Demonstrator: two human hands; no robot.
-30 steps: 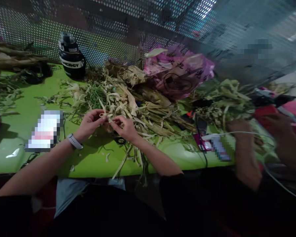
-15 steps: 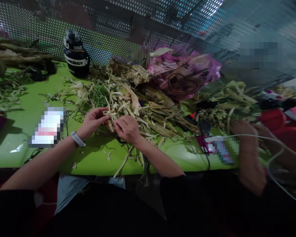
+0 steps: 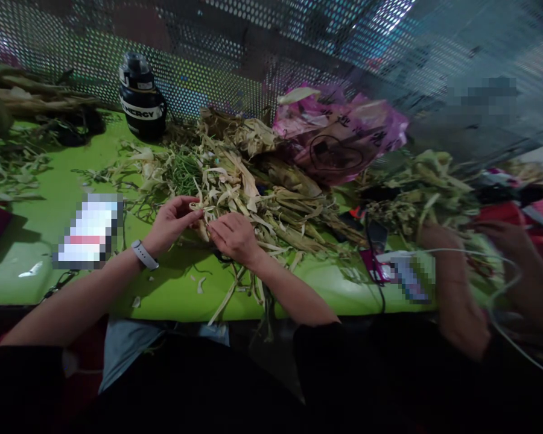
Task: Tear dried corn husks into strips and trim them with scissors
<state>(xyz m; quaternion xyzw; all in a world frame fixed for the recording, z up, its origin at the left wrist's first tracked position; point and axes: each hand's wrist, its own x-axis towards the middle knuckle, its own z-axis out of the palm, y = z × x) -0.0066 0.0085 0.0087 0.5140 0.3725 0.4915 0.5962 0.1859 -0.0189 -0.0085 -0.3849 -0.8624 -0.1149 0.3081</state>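
My left hand [image 3: 174,222], with a pale band at the wrist, rests at the near edge of a heap of dried leaves and stalks [image 3: 226,187]. Its thumb and fingers come together around something small that I cannot make out. Close beside it, my right hand [image 3: 235,239] is closed, fingertips pinched and pointing left; what they hold is hidden. A pale brown stalk piece [image 3: 203,231] shows between the two hands. Just behind the left hand, a tuft of thin green strands [image 3: 184,175] lies in the heap.
A phone [image 3: 90,232] lies at left, a dark bottle [image 3: 142,99] behind it. A pink plastic bag [image 3: 339,135] stands behind the heap. At right, another person's hands [image 3: 447,241] work among more dried plants [image 3: 434,181], near a second phone [image 3: 411,278] and a white cable [image 3: 493,256].
My hands stay nearly in place at the heap. At right, the other person's farther hand has lifted and moved away from the nearer one.
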